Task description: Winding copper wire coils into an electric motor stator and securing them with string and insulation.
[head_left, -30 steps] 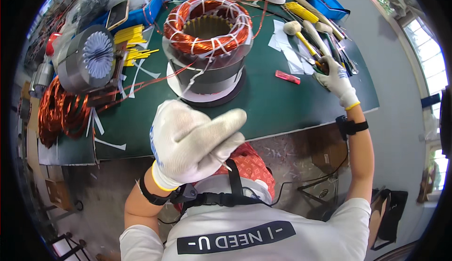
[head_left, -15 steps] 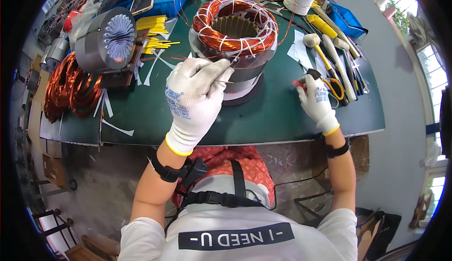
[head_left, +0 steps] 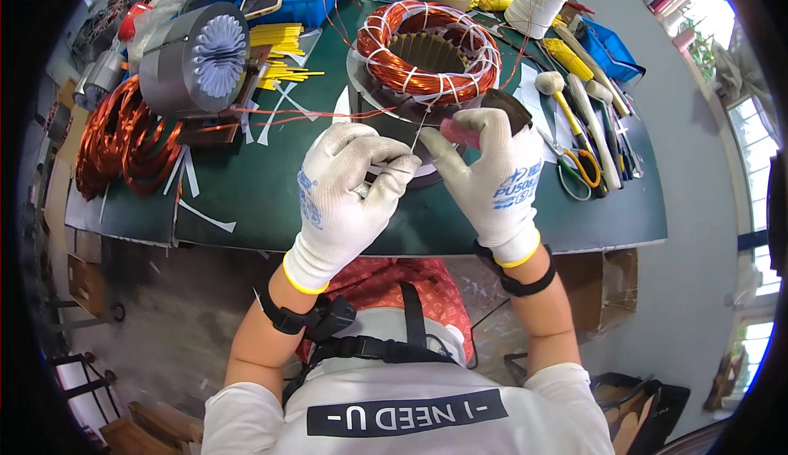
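The left hand [head_left: 349, 180] is pinching cord [head_left: 421, 129]; at its three o'clock, the right hand [head_left: 498, 163] is gripping a lighter [head_left: 462, 133], closeness perhaps risking burns.

The right hand [head_left: 502, 167] is no longer reaching among the tools; it is now working close beside the left hand [head_left: 349, 172], in front of the copper wire ring [head_left: 414, 84]. The red lighter [head_left: 461, 133], lying on the worktop [head_left: 271, 167] a second ago, is now sitting in the right hand near the white string [head_left: 419, 130]. The scissors [head_left: 593, 161], mostly covered by that hand earlier, are now lying uncovered. The left hand, at the worktop's near edge a second ago, is now pinching nearer the ring.
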Motion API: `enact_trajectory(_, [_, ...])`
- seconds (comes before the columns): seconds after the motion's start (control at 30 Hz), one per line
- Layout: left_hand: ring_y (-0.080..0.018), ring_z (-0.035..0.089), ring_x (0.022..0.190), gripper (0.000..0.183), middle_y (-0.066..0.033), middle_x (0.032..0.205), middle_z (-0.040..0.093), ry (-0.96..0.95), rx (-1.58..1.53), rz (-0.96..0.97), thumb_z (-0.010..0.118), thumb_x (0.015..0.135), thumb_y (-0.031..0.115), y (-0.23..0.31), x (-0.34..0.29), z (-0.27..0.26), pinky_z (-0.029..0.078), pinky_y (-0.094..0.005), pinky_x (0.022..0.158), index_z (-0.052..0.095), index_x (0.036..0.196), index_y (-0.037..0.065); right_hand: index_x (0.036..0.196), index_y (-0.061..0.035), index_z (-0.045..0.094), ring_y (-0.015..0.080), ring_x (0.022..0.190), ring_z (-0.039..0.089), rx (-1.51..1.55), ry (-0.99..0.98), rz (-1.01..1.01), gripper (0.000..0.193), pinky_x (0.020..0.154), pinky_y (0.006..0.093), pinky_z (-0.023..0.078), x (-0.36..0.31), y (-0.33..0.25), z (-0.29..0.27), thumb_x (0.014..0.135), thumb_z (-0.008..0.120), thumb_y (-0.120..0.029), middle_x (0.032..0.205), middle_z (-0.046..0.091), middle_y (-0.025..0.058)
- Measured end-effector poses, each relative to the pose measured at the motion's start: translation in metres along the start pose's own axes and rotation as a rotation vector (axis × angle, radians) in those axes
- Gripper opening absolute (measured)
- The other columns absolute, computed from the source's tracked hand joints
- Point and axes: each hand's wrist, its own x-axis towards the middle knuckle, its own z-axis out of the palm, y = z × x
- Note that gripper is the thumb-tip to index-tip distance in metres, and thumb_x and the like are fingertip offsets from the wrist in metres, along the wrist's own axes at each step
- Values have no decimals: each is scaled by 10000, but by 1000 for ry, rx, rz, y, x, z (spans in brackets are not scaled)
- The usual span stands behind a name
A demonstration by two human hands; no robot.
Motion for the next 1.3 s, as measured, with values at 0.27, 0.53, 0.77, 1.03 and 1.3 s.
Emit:
enact_trajectory(0.27, [-256,606,742,81,-58,773,648,17,-60,-69,758,794,103,5,-3,0,489,-370,676,690,823,70,1007,-11,630,207,779,658,272,21,160,319,728,319,518,-4,-11,-1,805,833,-151,890,677,100])
enact_trajectory(0.53, [-243,579,761,189,-67,786,641,-2,-120,-144,737,887,212,6,-9,3,471,-351,717,667,844,42,1063,-2,643,171,842,603,795,110,345,263,830,311,495,-5,-11,-23,869,776,-120,936,580,54])
enact_trajectory(0.77, [-233,610,745,100,-89,810,652,52,-205,-298,746,845,104,9,-12,2,492,-346,681,678,839,31,1008,-35,561,109,766,620,1105,215,530,274,692,246,522,-11,-9,-13,865,794,-49,952,609,31])
enact_trajectory(1.03, [-217,604,735,119,-87,799,640,47,-241,-360,749,863,113,14,-16,6,485,-337,673,672,842,25,1013,-18,581,177,701,597,126,51,81,226,674,285,499,-15,-2,-7,836,721,-21,875,625,84])
enact_trajectory(1.3, [-214,594,729,85,-88,787,636,29,-248,-354,728,858,92,17,-18,3,477,-334,677,681,852,21,861,-72,586,259,575,615,-10,173,14,384,533,346,482,-5,-2,2,706,888,-250,701,615,73])
